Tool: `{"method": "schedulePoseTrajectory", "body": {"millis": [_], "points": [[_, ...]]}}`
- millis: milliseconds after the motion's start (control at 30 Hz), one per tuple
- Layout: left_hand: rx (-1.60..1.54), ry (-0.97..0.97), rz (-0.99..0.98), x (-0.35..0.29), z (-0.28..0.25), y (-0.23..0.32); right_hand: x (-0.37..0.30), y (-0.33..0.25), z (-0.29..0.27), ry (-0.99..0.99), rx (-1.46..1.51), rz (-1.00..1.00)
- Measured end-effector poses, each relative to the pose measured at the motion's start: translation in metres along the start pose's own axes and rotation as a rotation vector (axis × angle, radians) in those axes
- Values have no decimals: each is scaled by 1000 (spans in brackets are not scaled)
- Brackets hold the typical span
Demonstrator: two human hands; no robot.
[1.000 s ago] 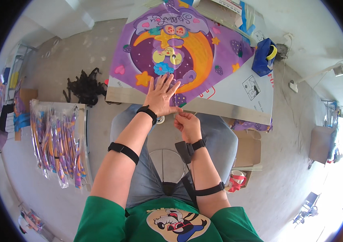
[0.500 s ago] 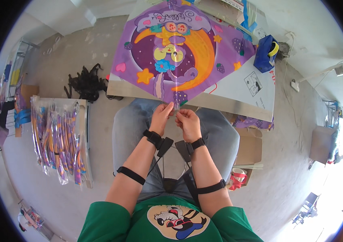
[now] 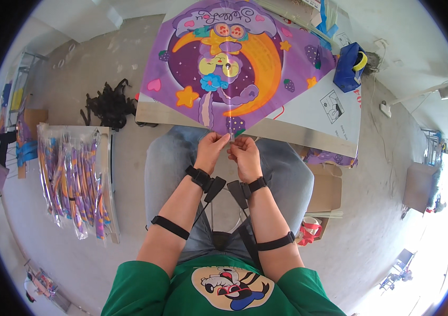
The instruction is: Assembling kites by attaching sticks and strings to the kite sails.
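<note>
A purple diamond-shaped kite [image 3: 282, 100] lies spread on the table, printed with an orange moon, stars and a cartoon animal. Its near corner sticks out past the table's front edge, over my lap. My left hand [image 3: 212, 151] pinches that corner from the left, thumb and fingers pressed together. From the other side my right hand [image 3: 245, 157] closes its fingertips on the same corner, just below the left thumb. A clear strip or sleeve seems to run down to the tip; what exactly sits between the fingertips is too small to tell.
The table [image 3: 334, 113] carries a printed board under the kite. At its right edge sits a blue pouch [image 3: 348, 68] with a yellow roll. Bagged, folded kites [image 3: 74, 181] fill a low table to the left. Black straps [image 3: 109, 105] lie on the floor; a cardboard box [image 3: 325, 192] stands beside my right knee.
The kite's printed face has shifted slightly, its near corner still between my hands. Both hands stay close together at the tip, with the right fingers a little higher and more curled.
</note>
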State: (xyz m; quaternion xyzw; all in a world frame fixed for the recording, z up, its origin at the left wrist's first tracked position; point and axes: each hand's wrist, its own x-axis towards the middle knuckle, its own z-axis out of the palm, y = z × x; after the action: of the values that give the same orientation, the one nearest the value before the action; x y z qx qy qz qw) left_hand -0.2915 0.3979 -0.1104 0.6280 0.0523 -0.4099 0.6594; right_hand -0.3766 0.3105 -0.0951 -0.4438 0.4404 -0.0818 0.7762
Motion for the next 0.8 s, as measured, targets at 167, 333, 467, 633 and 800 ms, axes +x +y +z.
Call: {"method": "schedulePoseTrajectory", "body": {"millis": [167, 333, 467, 633, 800], "points": [[54, 14, 9, 0, 0, 0, -7, -1, 2, 35, 77, -80], [28, 23, 18, 0, -1, -2, -22, -4, -3, 57, 10, 38], [-91, 40, 25, -1, -1, -2, -27, -7, 8, 23, -8, 72], [-76, 27, 38, -1, 0, -1, -20, -4, 10, 16, 95, 96], [-63, 41, 29, -1, 0, -3, -18, -3, 11, 26, 138, 106]]}}
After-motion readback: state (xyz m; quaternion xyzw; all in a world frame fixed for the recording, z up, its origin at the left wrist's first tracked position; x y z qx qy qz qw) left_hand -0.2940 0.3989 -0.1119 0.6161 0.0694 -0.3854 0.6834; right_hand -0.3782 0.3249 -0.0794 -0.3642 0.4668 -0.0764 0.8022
